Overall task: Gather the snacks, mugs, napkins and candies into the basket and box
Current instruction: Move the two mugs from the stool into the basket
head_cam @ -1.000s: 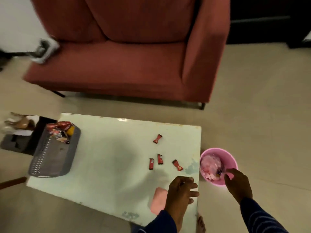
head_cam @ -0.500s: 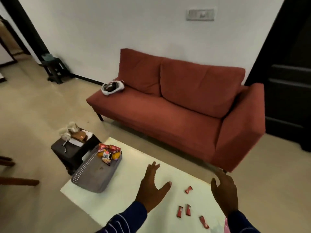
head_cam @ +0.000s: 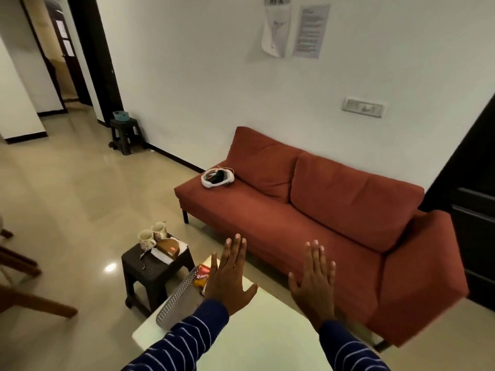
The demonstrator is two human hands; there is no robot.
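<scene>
Both hands, the left hand (head_cam: pixel 227 274) and right hand (head_cam: pixel 313 279), are raised flat with fingers straight, holding nothing, above the pale rectangular table (head_cam: pixel 257 333). The grey perforated plastic basket (head_cam: pixel 178 303), left of them, holds red snack packets (head_cam: pixel 202 274). Two cream ceramic mugs (head_cam: pixel 151 235) stand on the dark plastic stool (head_cam: pixel 155 271) further left.

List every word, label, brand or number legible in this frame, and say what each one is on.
"WS 06", roughly: small grey label above the curled white paper sheet on the wall; blurred, so uncertain.
Printed grey paper sheet beside it: lines of text, too small to read.
Red snack packet in the grey perforated plastic basket: white lettering, blurred, unreadable.
White wall switch plate: no readable marking.
Two cream ceramic mugs: pattern only, no text visible.
</scene>
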